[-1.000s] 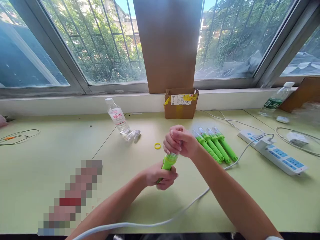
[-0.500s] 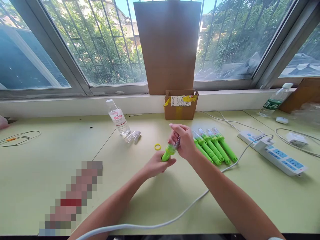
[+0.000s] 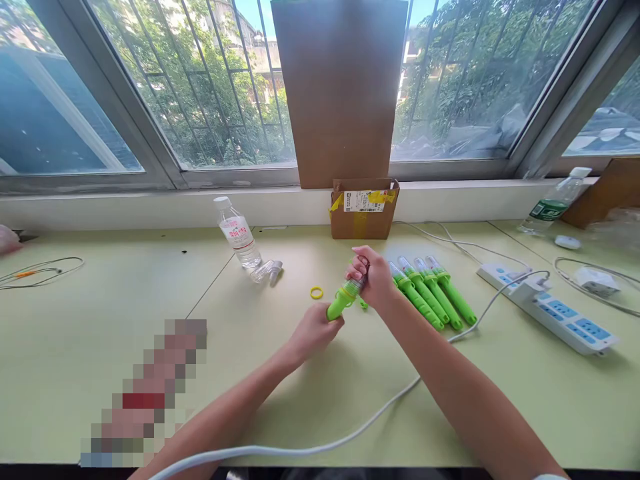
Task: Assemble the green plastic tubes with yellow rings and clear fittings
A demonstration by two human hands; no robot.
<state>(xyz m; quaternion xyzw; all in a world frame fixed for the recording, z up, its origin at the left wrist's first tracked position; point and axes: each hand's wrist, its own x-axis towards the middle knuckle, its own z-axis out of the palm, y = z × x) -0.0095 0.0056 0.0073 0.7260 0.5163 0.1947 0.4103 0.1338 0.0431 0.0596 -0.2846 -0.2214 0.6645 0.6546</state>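
My left hand (image 3: 311, 335) is wrapped round the lower end of a green stick with a clear cap (image 3: 340, 305). Fingers of my right hand (image 3: 376, 277) close round the clear cap at its upper end, hiding most of the cap. The stick is tilted, its capped end pointing up and to the right. A yellow ring (image 3: 317, 293) lies flat on the table just beyond my left hand. Partly behind my right hand sits a small green piece (image 3: 363, 305). Several similar green sticks with clear caps (image 3: 421, 301) lie side by side to the right.
Two small clear pieces (image 3: 267, 271) lie near a tilted-looking water bottle (image 3: 238, 235). A cardboard box (image 3: 364, 223) stands by the sill. A power strip (image 3: 547, 308) is at right, and a white cable (image 3: 380, 408) crosses the table under my right arm.
My right hand has shifted slightly right, still on the cap. My left hand has turned on the stick, its thumb less extended. The small green piece behind my hands has come into view.
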